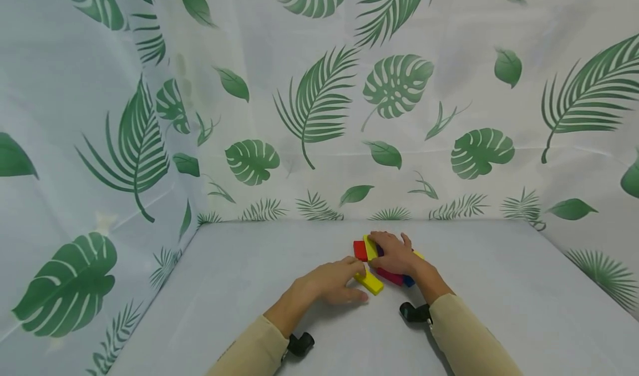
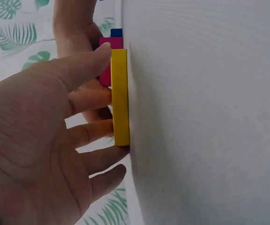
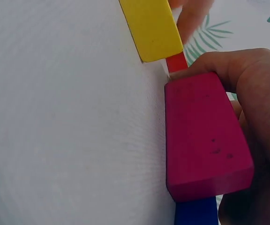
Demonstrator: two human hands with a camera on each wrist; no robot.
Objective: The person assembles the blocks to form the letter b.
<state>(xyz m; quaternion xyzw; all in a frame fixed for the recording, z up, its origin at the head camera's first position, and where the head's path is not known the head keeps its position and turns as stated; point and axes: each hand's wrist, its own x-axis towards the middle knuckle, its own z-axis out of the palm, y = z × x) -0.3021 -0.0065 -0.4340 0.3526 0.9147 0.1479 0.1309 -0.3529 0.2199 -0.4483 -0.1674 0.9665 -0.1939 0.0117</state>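
In the head view, my left hand [image 1: 335, 281] is at a yellow block [image 1: 369, 283] lying flat on the white table. Its extended fingers touch that block's far side in the left wrist view, while the thumb lies loosely near one end. My right hand [image 1: 395, 254] reaches over a cluster of coloured blocks. Between its thumb and fingertips is a second yellow block [image 1: 370, 248], apparently pinched by its ends. Left of that sits a red block [image 1: 359, 250]. A magenta block [image 3: 205, 136] and a blue block [image 3: 196, 213] lie under and beside the right palm.
Another yellow block [image 1: 418, 254] shows just past the right hand, and a dark one is mostly hidden by the fingers. White cloth [image 1: 319, 115] printed with green leaves stands behind and beside the table [image 1: 239, 287]. A black wrist camera [image 1: 302, 344] sits under the left wrist.
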